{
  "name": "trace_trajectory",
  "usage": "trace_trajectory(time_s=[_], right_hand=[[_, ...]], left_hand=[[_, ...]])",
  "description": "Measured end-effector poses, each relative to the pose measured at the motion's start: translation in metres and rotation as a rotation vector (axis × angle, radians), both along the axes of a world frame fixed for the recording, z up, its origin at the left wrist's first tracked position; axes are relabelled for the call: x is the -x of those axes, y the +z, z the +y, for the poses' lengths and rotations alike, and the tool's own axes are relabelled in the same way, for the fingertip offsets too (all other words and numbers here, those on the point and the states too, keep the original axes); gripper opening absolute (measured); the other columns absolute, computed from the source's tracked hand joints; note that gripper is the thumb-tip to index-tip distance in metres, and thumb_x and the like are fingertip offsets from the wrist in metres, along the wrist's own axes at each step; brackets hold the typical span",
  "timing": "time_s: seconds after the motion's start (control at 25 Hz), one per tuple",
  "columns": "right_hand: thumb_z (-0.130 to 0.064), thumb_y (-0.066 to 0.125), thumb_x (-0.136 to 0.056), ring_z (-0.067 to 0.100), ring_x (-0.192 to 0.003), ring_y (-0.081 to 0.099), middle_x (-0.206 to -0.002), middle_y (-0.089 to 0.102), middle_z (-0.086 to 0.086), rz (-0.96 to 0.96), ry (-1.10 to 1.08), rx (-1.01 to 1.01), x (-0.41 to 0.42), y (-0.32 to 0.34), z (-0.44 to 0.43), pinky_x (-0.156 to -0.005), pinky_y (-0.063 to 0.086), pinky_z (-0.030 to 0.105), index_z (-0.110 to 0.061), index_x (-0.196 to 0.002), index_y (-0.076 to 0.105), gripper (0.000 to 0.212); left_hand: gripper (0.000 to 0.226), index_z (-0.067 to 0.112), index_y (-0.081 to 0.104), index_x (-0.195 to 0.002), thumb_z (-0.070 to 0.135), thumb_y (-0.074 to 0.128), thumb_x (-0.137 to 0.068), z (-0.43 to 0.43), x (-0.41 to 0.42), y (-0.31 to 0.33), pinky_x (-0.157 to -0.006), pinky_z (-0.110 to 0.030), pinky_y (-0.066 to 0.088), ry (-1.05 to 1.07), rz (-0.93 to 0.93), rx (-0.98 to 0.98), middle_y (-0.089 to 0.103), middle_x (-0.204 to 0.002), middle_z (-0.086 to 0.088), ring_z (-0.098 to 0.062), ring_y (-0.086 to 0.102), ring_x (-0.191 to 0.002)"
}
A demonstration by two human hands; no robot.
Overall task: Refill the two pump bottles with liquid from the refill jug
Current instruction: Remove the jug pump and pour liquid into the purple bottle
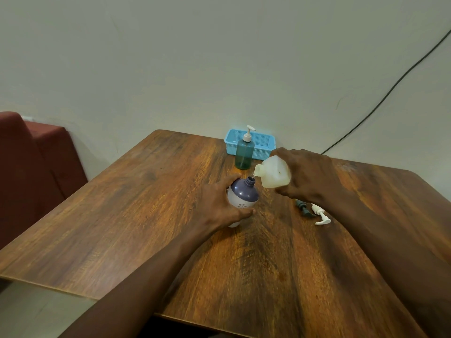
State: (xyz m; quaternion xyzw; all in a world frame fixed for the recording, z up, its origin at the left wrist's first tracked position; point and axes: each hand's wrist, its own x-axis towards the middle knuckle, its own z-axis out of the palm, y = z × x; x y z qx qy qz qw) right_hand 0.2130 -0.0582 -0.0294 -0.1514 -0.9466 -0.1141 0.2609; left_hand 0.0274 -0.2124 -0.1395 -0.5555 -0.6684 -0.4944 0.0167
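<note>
Right now I am tilting the refill jug [274,174] with my right hand [307,174]. Its fingers [280,152] are clenching the jug's body from above, and the spout is hanging just above and slightly to one side of the open neck of the purple pump bottle [244,195]. My left hand [217,206] is gripping that bottle, fingers [231,179] curling over its shoulder and the thumb pressing below. The bottle is leaning toward the jug on the desk [122,215]; I cannot tell whether its base is touching the wood. Something thin is showing at the spout, perhaps liquid, but it is too small for me to be sure.

The neck is narrow and the spout is sitting off its centre, so I am expecting any stream to risk missing and running down the shoulder onto my left hand and the desk. Tipping faster would probably bring a sudden glug. The purple body is opaque, so I am judging the level blind, and an overflow is likely if I am pouring too long.

The teal pump bottle [244,153] is standing upright just behind the jug, in front of the blue basket [264,142], where a swing could knock it. A white pump head [321,214] and a dark piece [303,210] are lying under my right wrist, where the arm could sweep them off.
</note>
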Motion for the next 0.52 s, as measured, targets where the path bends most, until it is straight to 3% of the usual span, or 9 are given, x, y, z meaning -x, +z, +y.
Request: trace_trajectory(time_s=[0.52], right_hand=[[-0.045, 0.090, -0.065, 0.027, -0.083, 0.068, -0.104, 0.073, 0.009, 0.009, 0.001, -0.060, 0.0000, 0.0017, 0.0007, -0.071, 0.039, 0.026, -0.017, -0.126, 0.060, 0.074]], left_hand=[[0.084, 0.019, 0.063, -0.135, 0.041, 0.098, -0.061, -0.0014, -0.0029, 0.0023, -0.083, 0.002, 0.041, 0.021, -0.020, -0.038, 0.071, -0.118, 0.007, 0.005, 0.058, -0.102]])
